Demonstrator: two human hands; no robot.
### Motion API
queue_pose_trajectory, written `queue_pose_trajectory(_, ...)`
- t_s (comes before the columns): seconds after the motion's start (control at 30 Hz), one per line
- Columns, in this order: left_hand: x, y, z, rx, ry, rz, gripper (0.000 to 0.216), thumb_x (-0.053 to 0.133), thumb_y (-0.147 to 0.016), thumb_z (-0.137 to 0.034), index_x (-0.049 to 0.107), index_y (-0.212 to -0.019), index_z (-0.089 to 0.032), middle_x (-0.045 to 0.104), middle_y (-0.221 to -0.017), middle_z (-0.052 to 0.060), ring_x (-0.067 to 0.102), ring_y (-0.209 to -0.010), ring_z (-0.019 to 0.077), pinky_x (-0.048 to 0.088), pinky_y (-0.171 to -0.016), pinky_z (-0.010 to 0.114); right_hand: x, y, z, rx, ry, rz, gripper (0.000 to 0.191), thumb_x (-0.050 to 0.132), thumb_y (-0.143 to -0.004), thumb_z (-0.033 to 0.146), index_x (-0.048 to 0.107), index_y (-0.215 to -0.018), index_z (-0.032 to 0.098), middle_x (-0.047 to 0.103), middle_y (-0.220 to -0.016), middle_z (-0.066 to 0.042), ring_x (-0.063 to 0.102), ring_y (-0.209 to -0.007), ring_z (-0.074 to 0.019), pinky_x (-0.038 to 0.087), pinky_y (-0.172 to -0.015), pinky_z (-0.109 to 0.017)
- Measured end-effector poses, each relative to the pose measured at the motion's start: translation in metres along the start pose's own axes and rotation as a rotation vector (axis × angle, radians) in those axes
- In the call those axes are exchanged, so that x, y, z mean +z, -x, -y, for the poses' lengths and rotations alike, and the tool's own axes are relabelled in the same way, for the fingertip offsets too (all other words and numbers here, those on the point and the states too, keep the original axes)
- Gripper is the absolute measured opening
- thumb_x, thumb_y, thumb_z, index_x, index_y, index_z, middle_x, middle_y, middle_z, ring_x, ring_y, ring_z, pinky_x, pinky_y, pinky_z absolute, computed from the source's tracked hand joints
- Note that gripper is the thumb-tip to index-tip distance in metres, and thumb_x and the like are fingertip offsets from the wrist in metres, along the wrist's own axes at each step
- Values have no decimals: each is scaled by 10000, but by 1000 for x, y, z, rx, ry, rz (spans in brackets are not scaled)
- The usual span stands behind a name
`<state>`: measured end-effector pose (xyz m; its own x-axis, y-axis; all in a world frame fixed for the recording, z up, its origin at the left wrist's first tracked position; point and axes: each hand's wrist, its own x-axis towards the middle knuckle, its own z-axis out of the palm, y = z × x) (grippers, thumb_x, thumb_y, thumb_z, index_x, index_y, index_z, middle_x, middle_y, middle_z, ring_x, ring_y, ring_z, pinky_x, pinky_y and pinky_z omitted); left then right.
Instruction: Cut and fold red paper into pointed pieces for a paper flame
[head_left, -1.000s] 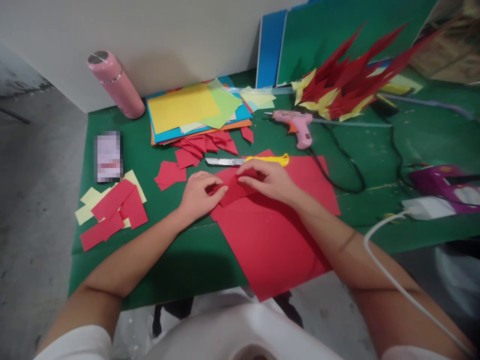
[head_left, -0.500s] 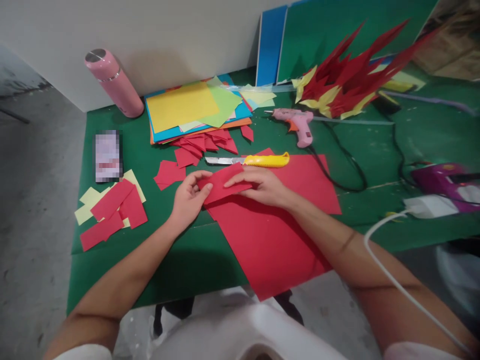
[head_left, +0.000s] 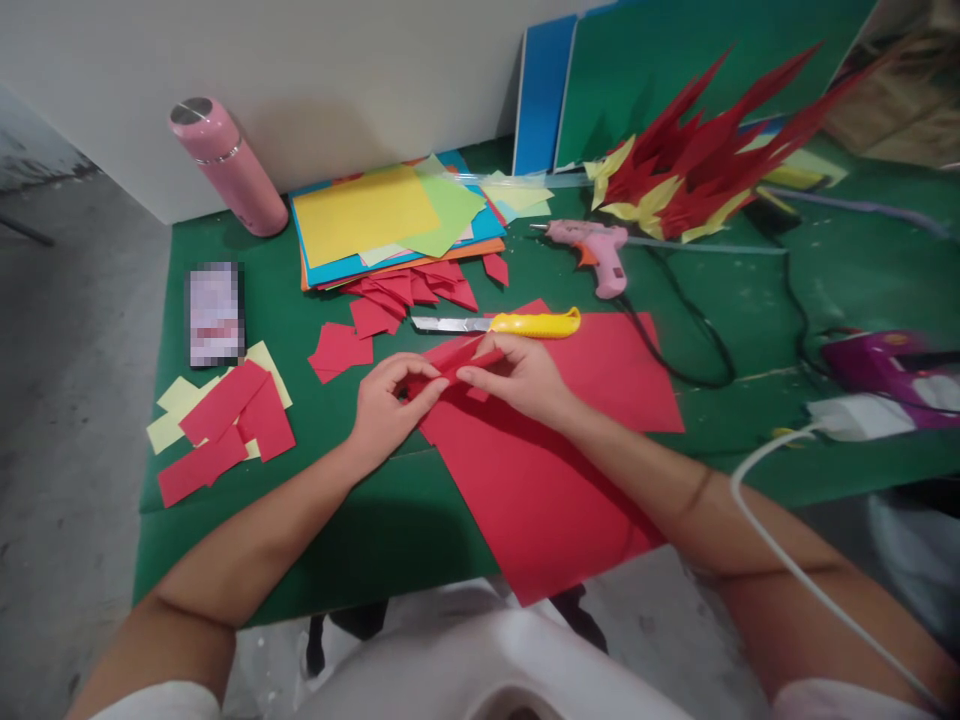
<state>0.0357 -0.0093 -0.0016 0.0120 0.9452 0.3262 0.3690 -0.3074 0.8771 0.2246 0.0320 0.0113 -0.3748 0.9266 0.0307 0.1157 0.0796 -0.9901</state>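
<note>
A small piece of red paper (head_left: 455, 353) is pinched between my two hands and bends along its length. My left hand (head_left: 391, 402) grips its left end, thumb and fingers pressed together. At the right end, my right hand (head_left: 519, 378) pinches it between thumb and fingertips. Both thumbs nearly meet at its near edge. Beneath the hands lies a large red sheet (head_left: 555, 490), reaching past the table's front edge. A yellow utility knife (head_left: 534, 322) with its blade out lies just beyond my fingers. Cut red pieces (head_left: 341, 350) rest to the left of it.
A pink glue gun (head_left: 592, 250) with a black cord lies at the right. Behind are stacked coloured sheets (head_left: 367, 215), a pink flask (head_left: 232, 170) and a red-yellow paper flame (head_left: 690, 160). At left are a phone (head_left: 214, 312) and paper strips (head_left: 225, 415). A white cable (head_left: 757, 460) crosses my right forearm.
The red paper piece was held flat and facing up; now it is bent along its length. Both thumbs have moved together at its near edge.
</note>
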Motion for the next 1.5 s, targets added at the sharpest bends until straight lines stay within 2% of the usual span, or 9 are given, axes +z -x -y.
queue_pose_trajectory(0.33,1,1,-3,-139,110,-44,298,776,-777,-471,687,-689,-201,688,-693,-4,627,-646,114,506,-619,232,3,3,2,-42,11,-97,407,776,-739,553,548,-667,224,580,-611,35,528,-516,-118,459,-505,-289)
queue_pose_trajectory(0.47,3,1,-2,-235,165,-91,322,823,-711,-489,724,-830,-207,664,-687,-23,580,-581,92,459,-509,195,4,5,2,-71,9,-112,365,770,-765,501,554,-680,220,593,-637,32,537,-521,-115,474,-532,-295)
queue_pose_trajectory(0.57,2,2,0,-225,140,-72,338,805,-734,-498,766,-929,-225,706,-729,-4,621,-620,115,515,-564,226,5,5,2,-67,11,-122,350,763,-777,488,557,-691,219,607,-647,28,543,-525,-114,481,-536,-295)
queue_pose_trajectory(0.73,0,2,-1,-176,64,-57,227,786,-774,-466,794,-844,-250,760,-771,14,686,-674,151,567,-643,275,8,6,-1,-38,-74,-124,369,772,-762,498,535,-703,222,617,-694,28,543,-469,-102,458,-462,-286)
queue_pose_trajectory(0.93,-2,0,-3,-163,55,-34,175,786,-788,-431,799,-839,-265,770,-779,14,696,-705,155,565,-678,281,7,5,-2,-40,-33,-133,340,759,-772,479,538,-725,225,616,-734,18,531,-484,-103,460,-467,-283)
queue_pose_trajectory(1.13,-1,-2,-1,-90,103,-36,111,776,-810,-384,796,-807,-275,739,-777,8,672,-736,137,554,-716,275,2,2,-6,-183,148,-185,213,715,-811,365,544,-830,239,616,-825,-2,612,-776,-171,527,-745,-334)
queue_pose_trajectory(1.3,-1,-3,-2,-100,67,-5,104,768,-817,-366,788,-811,-264,714,-762,5,654,-712,133,541,-677,266,1,0,-12,-157,70,-125,365,687,-835,381,474,-1110,271,604,-901,11,609,-781,-162,513,-774,-326)
queue_pose_trajectory(1.43,0,-2,-3,-97,49,-2,135,755,-824,-376,776,-821,-242,733,-808,21,669,-750,141,552,-699,269,0,-1,-14,-153,124,-171,320,695,-814,371,539,-1071,263,626,-1077,-43,602,-916,-196,496,-885,-363)
queue_pose_trajectory(1.5,1,-1,-2,-111,62,-3,151,754,-821,-383,773,-854,-237,736,-816,22,652,-707,129,542,-661,253,-1,-2,-14,-156,132,-179,313,695,-807,360,547,-1066,266,627,-1058,-40,594,-915,-202,491,-896,-375)
